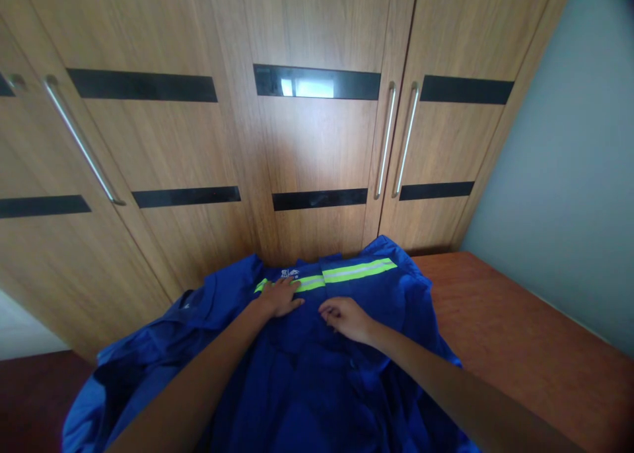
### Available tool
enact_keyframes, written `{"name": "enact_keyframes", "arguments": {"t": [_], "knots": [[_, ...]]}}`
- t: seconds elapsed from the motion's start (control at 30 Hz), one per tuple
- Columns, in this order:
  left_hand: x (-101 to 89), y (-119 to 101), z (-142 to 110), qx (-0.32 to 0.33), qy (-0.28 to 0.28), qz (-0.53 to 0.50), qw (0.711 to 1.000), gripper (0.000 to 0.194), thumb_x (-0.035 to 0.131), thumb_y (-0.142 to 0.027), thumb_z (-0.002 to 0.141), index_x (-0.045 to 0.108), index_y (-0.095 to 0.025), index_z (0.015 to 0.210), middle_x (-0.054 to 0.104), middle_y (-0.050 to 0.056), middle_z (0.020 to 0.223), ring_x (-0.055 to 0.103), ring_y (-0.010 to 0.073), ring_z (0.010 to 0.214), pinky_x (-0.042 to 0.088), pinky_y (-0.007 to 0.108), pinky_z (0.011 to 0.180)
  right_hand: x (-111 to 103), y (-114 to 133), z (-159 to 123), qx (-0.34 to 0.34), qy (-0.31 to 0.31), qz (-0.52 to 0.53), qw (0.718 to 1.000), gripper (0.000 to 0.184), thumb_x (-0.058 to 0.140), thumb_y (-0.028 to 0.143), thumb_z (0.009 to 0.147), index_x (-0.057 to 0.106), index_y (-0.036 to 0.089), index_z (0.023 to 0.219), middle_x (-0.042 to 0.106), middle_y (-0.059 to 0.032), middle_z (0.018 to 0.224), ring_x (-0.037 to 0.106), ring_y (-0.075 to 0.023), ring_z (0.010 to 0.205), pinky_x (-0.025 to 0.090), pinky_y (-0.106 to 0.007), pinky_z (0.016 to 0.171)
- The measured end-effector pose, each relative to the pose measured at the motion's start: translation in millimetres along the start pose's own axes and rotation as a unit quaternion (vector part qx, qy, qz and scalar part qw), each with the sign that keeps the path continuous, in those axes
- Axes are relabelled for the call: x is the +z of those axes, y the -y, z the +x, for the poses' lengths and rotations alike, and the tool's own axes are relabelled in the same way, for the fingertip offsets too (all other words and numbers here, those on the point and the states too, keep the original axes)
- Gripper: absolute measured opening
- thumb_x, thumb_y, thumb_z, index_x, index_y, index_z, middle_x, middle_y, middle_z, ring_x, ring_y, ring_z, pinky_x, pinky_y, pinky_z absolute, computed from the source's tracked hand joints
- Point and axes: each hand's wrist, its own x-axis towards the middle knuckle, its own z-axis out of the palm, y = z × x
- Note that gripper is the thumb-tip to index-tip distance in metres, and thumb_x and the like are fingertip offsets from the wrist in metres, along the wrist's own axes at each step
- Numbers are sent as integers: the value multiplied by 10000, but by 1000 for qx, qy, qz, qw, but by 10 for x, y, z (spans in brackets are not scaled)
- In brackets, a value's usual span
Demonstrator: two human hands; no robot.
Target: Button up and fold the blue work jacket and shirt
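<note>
A blue work jacket (307, 367) with a yellow-green reflective stripe (356, 270) lies spread out in front of me. My left hand (280, 296) rests flat on it just below the stripe, fingers stretched out. My right hand (345, 317) lies beside it on the cloth, its fingers curled down and pinching the fabric near the jacket's middle. Both forearms reach in from the bottom of the view.
A reddish-brown wooden surface (505, 334) carries the jacket and runs to the right. Wooden wardrobe doors (317, 149) with long metal handles (385, 139) stand right behind it. A grey-blue wall (569, 175) closes the right side.
</note>
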Motion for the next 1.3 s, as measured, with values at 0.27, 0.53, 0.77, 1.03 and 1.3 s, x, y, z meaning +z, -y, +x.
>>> {"name": "enact_keyframes", "arguments": {"t": [0.27, 0.53, 0.77, 1.03, 1.3], "knots": [[89, 319, -11, -114, -32, 25, 993, 630, 281, -532, 895, 373, -170, 1402, 371, 205, 1447, 414, 395, 1255, 333, 580, 963, -144, 8, -308, 11, -16, -280, 960, 309, 448, 242, 864, 565, 171, 1141, 618, -114, 1019, 614, -240, 925, 479, -336, 779], [-48, -171, -154, -83, -63, 40, 994, 437, 352, -213, 873, 510, -113, 1268, 504, 242, 1300, 459, 386, 1202, 326, 583, 941, 16, 237, -428, 8, 6, -372, 928, 350, 364, 252, 907, 493, 181, 1225, 615, -122, 1009, 587, -259, 916, 484, -336, 708], [-56, -876, -664, 24, -25, -17, 999, 486, 410, -474, 859, 547, -199, 1236, 571, 148, 1263, 568, 317, 1107, 467, 437, 882, -64, 50, -154, 66, -40, -376, 923, 427, 357, 355, 933, 454, 181, 1310, 539, -154, 1146, 484, -291, 1065, 463, -383, 811], [269, -823, -841, 72, -39, -76, 994, 638, 394, -480, 883, 270, -229, 1456, 192, 122, 1547, 165, 325, 1410, 182, 522, 1114, -111, 9, -142, 116, -63, -362, 923, 422, 348, 373, 936, 502, 156, 1263, 479, -197, 1264, 419, -327, 1182, 380, -492, 915], [385, -713, -756, 89, -90, -72, 989, 592, 272, -552, 920, 256, -298, 1455, 183, 62, 1557, 137, 279, 1423, 124, 502, 1128, 30, -96, -528, 137, -33, -304, 942, 623, 265, 573, 925, 327, 222, 1436, 240, -144, 1522, 190, -345, 1382, 179, -607, 1042]]}}
